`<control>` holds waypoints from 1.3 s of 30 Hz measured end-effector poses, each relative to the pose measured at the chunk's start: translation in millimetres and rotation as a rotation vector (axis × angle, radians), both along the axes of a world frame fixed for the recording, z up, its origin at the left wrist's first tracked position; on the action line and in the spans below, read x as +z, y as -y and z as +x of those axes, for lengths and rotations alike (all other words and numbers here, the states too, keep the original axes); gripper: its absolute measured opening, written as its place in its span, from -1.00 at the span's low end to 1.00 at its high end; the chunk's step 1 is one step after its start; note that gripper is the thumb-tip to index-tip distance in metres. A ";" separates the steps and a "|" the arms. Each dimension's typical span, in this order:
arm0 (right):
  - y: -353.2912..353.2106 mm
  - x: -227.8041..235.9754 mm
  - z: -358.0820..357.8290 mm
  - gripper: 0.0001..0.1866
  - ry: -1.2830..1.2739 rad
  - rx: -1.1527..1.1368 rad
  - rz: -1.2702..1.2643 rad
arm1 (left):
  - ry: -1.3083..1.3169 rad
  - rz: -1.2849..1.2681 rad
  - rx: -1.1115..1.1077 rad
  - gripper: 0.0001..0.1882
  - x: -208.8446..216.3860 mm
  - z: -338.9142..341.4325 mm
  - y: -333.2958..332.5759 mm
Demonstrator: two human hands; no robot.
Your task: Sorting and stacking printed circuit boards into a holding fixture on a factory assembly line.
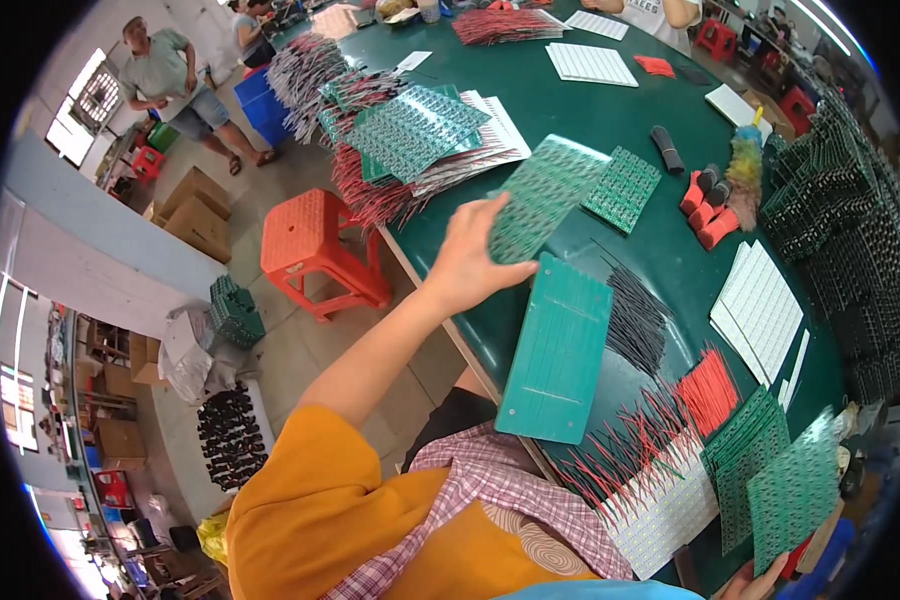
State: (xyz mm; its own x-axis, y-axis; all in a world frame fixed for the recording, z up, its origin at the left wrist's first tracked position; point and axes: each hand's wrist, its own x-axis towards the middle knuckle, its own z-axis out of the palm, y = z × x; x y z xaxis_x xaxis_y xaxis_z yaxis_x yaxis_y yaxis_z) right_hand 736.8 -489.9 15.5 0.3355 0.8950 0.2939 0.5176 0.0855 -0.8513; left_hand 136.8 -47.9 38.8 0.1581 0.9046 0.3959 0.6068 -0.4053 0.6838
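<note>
The left hand (467, 252) is partly open, its thumb spread from the fingers around the near corner of a green board (553, 190), which it holds up at a tilt toward one o'clock. The fingers lie along the board's left edge and the thumb at its lower end; the fingertips are hard to make out, and the board is blurred.

At five o'clock from that hand, a teal plate (560, 350) juts over the edge of the bench (490, 340), its top corner close by the thumb; whether they touch, I cannot tell. A second board (622, 188) lies flat at two o'clock. Toward four o'clock are loose black wires (637, 322) and, farther out, a bundle of red wires (708, 390). At five o'clock, red and black leads partly hide a white panel (665, 505).

Between four and five o'clock, at the bottom rim, the right hand (752, 583) is mostly cut off. Its fingers meet the lower end of an upright green panel (795, 490); how far they close cannot be told.

At eleven o'clock, a pile of boards (420, 130) overlaps; its lower layers are hidden.
</note>
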 end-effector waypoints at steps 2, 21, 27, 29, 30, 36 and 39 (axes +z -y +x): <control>-109.4 64.2 -109.8 -0.41 -0.633 -0.605 -0.005 | -0.073 -0.038 0.072 -0.07 -6.1 -27.5 33.8; -490.9 78.6 -421.4 -0.54 -0.947 0.447 -0.399 | 1.397 -0.525 0.285 -0.55 -32.9 -124.7 -73.8; -499.3 44.5 -400.2 -0.59 -1.005 0.453 -0.382 | 1.345 -0.562 0.236 -0.85 -44.9 -102.0 -83.3; -499.7 35.1 -402.9 -0.60 -1.041 0.466 -0.375 | 1.358 -0.512 0.239 -0.86 -36.1 -108.9 -69.3; -500.6 32.7 -403.0 -0.60 -1.069 0.455 -0.373 | 1.378 -0.485 0.232 -0.86 -31.4 -109.4 -67.3; -495.1 39.6 -411.2 -0.65 -1.106 0.527 -0.338 | 1.311 -0.557 0.237 -0.83 -14.8 -119.6 -79.7; -490.2 43.1 -412.3 -0.65 -1.131 0.527 -0.336 | 1.266 -0.580 0.234 -0.83 -10.4 -120.5 -85.7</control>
